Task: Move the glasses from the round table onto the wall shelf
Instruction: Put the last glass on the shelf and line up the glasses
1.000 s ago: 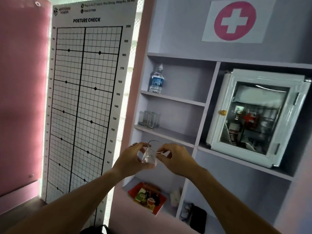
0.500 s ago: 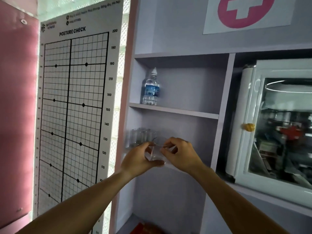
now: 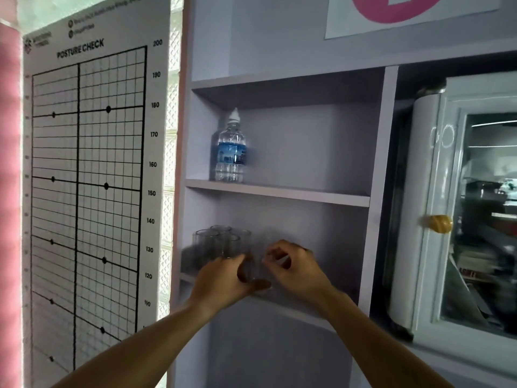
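Both hands, left hand [image 3: 223, 281] and right hand [image 3: 296, 267], curl their fingers [image 3: 275, 252] around an upright clear drinking glass [image 3: 253, 268], apparently gripped, at the lilac wall shelf [image 3: 285, 303] front edge; open shelf lies rightward, clustered clear glasses [image 3: 221, 242] leftward.

**One head-worn view, close on the shelf unit**

A single wide-angle camera looks forward from head height, standing near a wall shelf [image 3: 277, 191] that fills the centre of the frame. The posture chart [image 3: 84, 177] takes the left third, a white cabinet [image 3: 425, 208] the right edge. Both forearms rise from the bottom edge toward mid-frame. Straight lines bow slightly toward the borders.
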The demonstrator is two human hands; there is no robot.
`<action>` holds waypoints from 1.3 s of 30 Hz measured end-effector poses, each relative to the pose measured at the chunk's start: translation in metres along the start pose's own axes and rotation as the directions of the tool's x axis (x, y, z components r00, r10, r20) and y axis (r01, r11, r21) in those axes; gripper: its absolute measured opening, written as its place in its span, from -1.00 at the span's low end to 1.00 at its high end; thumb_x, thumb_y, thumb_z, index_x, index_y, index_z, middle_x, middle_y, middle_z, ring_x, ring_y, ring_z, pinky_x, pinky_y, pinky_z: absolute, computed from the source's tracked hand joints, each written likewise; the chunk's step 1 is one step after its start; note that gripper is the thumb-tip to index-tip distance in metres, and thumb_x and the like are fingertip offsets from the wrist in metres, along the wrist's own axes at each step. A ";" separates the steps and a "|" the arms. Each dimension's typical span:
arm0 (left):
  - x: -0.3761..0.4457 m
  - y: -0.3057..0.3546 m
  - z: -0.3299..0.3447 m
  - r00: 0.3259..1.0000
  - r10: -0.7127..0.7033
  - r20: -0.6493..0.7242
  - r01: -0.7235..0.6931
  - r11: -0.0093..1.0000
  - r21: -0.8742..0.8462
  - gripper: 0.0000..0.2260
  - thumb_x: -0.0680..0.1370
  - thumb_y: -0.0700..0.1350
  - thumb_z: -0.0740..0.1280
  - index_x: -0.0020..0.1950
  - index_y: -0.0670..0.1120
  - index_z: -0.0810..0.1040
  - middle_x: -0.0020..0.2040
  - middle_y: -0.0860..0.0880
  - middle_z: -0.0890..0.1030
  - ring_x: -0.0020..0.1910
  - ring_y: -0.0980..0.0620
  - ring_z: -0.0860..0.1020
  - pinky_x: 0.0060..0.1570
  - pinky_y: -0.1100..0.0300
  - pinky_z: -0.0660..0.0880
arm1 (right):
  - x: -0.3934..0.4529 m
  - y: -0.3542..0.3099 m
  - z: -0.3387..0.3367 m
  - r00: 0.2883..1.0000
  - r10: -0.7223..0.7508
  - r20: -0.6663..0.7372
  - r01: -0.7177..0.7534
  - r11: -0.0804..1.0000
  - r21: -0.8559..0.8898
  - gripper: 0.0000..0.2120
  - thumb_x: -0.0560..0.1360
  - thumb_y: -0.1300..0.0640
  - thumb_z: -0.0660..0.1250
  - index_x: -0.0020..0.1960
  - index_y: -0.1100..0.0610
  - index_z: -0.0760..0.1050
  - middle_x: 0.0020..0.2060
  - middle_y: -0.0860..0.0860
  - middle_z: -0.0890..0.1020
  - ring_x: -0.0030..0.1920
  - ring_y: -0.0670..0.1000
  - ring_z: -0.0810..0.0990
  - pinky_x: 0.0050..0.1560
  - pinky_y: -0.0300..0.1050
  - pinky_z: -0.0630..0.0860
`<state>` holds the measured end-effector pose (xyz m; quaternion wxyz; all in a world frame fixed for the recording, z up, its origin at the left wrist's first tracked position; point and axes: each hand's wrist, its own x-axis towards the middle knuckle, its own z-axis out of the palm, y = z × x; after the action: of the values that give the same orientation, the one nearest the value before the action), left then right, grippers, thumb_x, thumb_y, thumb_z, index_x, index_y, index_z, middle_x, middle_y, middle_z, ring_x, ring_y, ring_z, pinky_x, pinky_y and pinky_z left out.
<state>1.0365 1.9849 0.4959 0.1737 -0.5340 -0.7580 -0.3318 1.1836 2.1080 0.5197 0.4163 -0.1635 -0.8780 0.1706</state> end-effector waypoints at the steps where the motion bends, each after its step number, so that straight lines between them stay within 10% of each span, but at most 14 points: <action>1: 0.001 -0.001 0.002 1.000 -0.006 -0.007 0.006 1.000 0.017 -0.32 0.24 0.60 0.26 0.10 0.12 0.57 -0.14 0.15 0.70 -0.23 0.19 0.63 -0.28 0.31 0.57 | 0.000 0.001 0.000 1.000 0.009 0.005 -0.009 1.000 0.007 -0.78 0.49 -0.01 0.44 0.10 0.02 0.59 -0.10 -0.11 0.65 -0.16 -0.06 0.62 -0.05 -0.14 0.60; 6: 0.009 -0.005 0.009 0.999 0.018 -0.049 -0.017 1.000 0.025 -0.52 0.36 0.46 0.32 -0.35 0.09 0.32 -0.48 0.10 0.44 -0.47 0.14 0.44 -0.46 0.25 0.33 | 0.002 0.010 0.009 0.991 0.130 0.016 -0.131 0.989 0.065 -0.78 0.50 0.03 0.44 0.04 -0.01 0.42 -0.30 -0.08 0.57 -0.33 -0.11 0.53 -0.24 -0.16 0.55; 13: 0.020 -0.013 0.029 0.992 0.079 -0.097 -0.075 0.996 0.046 -0.78 0.43 0.16 0.28 -0.12 0.04 0.39 -0.23 -0.03 0.67 -0.16 -0.13 0.64 -0.29 0.07 0.50 | 0.008 0.018 0.036 0.986 0.153 0.064 -0.156 0.987 0.040 -0.81 0.55 0.03 0.37 -0.17 0.09 0.48 -0.31 -0.02 0.61 -0.28 -0.02 0.56 -0.14 -0.01 0.55; 24: 0.022 -0.022 0.046 0.982 0.069 -0.178 -0.072 0.997 -0.012 -0.73 0.43 0.16 0.31 0.06 0.10 0.58 -0.06 0.11 0.72 0.01 -0.05 0.67 -0.16 0.08 0.60 | 0.011 0.020 0.034 0.985 0.154 0.082 -0.162 0.983 0.093 -0.80 0.63 -0.02 0.26 0.11 0.00 0.62 -0.04 -0.11 0.68 -0.08 -0.13 0.61 -0.04 -0.30 0.48; 39: 0.017 -0.026 0.037 0.988 0.125 -0.089 -0.130 0.990 -0.058 -0.70 0.42 0.17 0.27 -0.01 0.05 0.63 -0.10 0.05 0.72 -0.05 -0.04 0.67 -0.17 0.09 0.59 | 0.011 0.022 0.037 0.983 0.170 0.073 -0.175 0.982 0.065 -0.82 0.59 0.04 0.33 0.16 0.01 0.62 -0.05 -0.13 0.68 -0.18 -0.22 0.60 -0.09 -0.44 0.44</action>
<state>1.0091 2.0169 0.4712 0.2095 -0.5720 -0.7033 -0.3665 1.1507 2.1264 0.4952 0.3758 -0.2183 -0.8673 0.2426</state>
